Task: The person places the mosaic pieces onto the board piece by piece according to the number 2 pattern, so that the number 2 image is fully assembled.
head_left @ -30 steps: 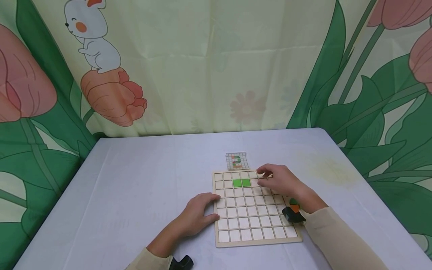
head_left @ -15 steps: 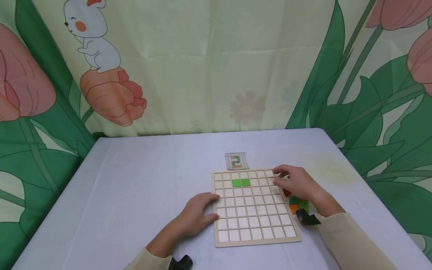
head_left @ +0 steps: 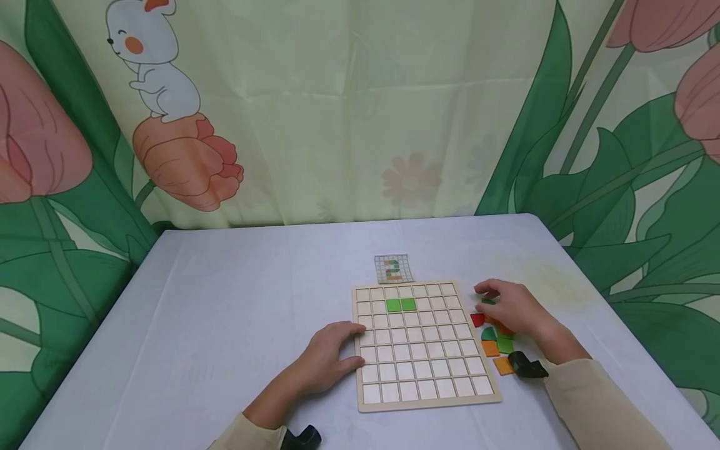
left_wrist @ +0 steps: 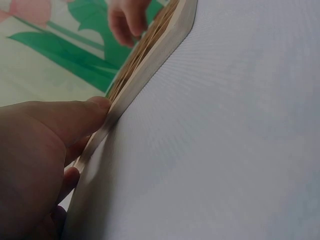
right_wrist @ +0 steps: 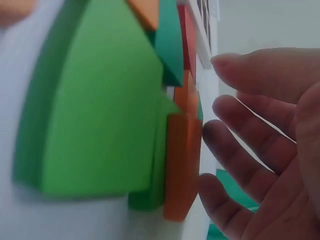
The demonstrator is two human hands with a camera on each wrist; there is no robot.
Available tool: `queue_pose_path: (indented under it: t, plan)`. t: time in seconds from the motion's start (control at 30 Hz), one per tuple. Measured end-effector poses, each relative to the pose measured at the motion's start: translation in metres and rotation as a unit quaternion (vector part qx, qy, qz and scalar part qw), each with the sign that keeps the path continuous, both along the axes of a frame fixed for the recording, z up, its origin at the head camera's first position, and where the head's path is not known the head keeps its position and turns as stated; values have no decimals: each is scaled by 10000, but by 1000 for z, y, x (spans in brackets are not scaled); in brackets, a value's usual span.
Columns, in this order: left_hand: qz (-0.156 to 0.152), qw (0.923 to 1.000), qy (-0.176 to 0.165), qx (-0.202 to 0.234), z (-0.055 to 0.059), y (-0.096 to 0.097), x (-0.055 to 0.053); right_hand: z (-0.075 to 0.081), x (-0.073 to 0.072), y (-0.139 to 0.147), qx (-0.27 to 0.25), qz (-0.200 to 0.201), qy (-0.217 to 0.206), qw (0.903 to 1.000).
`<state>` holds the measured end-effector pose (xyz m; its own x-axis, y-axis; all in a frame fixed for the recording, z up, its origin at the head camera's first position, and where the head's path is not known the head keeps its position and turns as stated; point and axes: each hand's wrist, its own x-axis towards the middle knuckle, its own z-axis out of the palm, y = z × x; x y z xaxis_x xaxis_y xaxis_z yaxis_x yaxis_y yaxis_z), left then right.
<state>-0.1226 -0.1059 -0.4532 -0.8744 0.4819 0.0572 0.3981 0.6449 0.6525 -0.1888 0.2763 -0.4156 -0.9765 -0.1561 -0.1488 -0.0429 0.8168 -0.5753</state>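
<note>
A wooden grid board point(head_left: 430, 406) lies on the table, with two green square tiles point(head_left: 400, 305) side by side in its second row. My left hand point(head_left: 326, 356) rests at its left edge, thumb and fingertips touching the frame; in the left wrist view, the thumb point(left_wrist: 80, 117) lies against the wooden rim. My right hand point(head_left: 517, 306) hovers over loose tiles right of the board, fingers loosely bent and nothing between them. Among these tiles are a red one point(head_left: 477, 320), orange ones point(head_left: 490, 348) and green ones point(right_wrist: 105, 110). Some tiles are partly hidden beneath the hand.
Behind the board lies a small pattern card point(head_left: 394, 269) with a grid and a green and orange figure. A white cloth covers the table point(head_left: 236, 312). A printed curtain point(head_left: 349, 112) hangs behind it.
My right hand has moved right, from over the board to the loose tiles beside it, uncovering the board's right columns and more tiles. The left hand has stayed at the board's edge.
</note>
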Motion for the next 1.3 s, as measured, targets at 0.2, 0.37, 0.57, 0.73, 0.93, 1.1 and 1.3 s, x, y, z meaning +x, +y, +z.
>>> queue_pose_path:
  t: [0.2,0.37,0.57,0.73,0.93,1.1,1.3]
  plan:
    - [-38,9999,116,62,-1,-1,0,-5,-1,6,125,-45,19,9999]
    - [-40,9999,104,65,-2,-1,0,-7,-2,8,164,-78,-16,9998]
    - [-19,10000,76,28,-2,0,-1,-2,-1,6,257,-77,-31,9996]
    - [-31,9999,111,53,-1,0,0,-1,-2,6,332,-51,-53,9994]
    - [-23,10000,41,63,0,-1,0,-2,-2,5,424,-49,-86,9990]
    - [-48,9999,66,72,0,-1,0,-2,-3,6,424,-25,-128,9990]
    - [-73,9999,127,91,0,-1,0,0,-2,6,472,23,-110,9988]
